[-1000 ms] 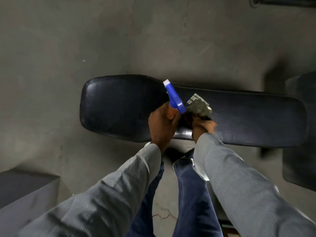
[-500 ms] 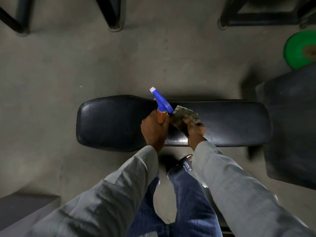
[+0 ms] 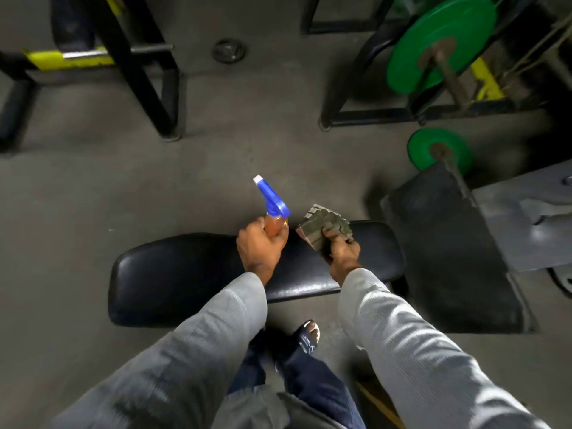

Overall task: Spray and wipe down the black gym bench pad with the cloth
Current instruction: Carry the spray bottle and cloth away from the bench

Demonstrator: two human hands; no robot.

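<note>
The black gym bench pad (image 3: 173, 274) lies across the middle of the view, long side left to right. My left hand (image 3: 260, 247) is closed around a spray bottle (image 3: 272, 205) with a blue trigger head and an orange body, held above the pad's far edge with the nozzle pointing away and left. My right hand (image 3: 340, 247) grips a folded greenish-grey cloth (image 3: 325, 227) just right of the bottle, over the pad's right part. Both forearms in grey sleeves cover the near middle of the pad.
A second dark pad (image 3: 448, 243) stands tilted at the right, beside a grey metal frame (image 3: 526, 218). Green weight plates (image 3: 439, 41) (image 3: 439, 150) and black rack legs (image 3: 139, 72) stand on the concrete floor beyond. My sandalled foot (image 3: 306, 335) is below the bench.
The view has pulled back and tilted up, so racks and weight plates have come into sight. Both hands have lifted from the pad, and the cloth hand has drawn slightly apart from the bottle.
</note>
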